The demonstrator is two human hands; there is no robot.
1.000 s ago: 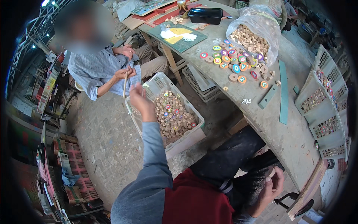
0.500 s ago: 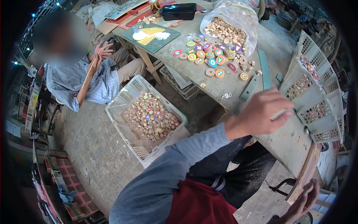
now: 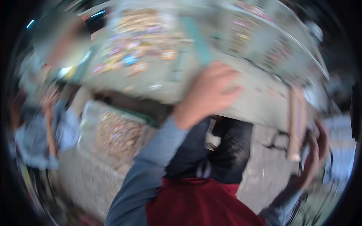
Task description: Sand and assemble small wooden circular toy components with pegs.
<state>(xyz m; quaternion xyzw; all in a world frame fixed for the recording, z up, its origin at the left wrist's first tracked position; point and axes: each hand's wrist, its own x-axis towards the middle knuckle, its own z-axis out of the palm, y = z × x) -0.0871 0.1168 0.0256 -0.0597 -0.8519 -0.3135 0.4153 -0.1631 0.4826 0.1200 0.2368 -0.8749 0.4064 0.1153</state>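
Grey-blue fabric left sleeve at seven o'clock; matching right sleeve between four and five; plain dark-red fabric torso front at six; pale-speckled black trousers around five.

Through the blur I see the left hand, fingers curled, over the table toward one o'clock; whether it grips anything, I cannot tell. The right hand is near four o'clock beside a wooden board. Coloured discs lie toward eleven, a filled crate toward eight.
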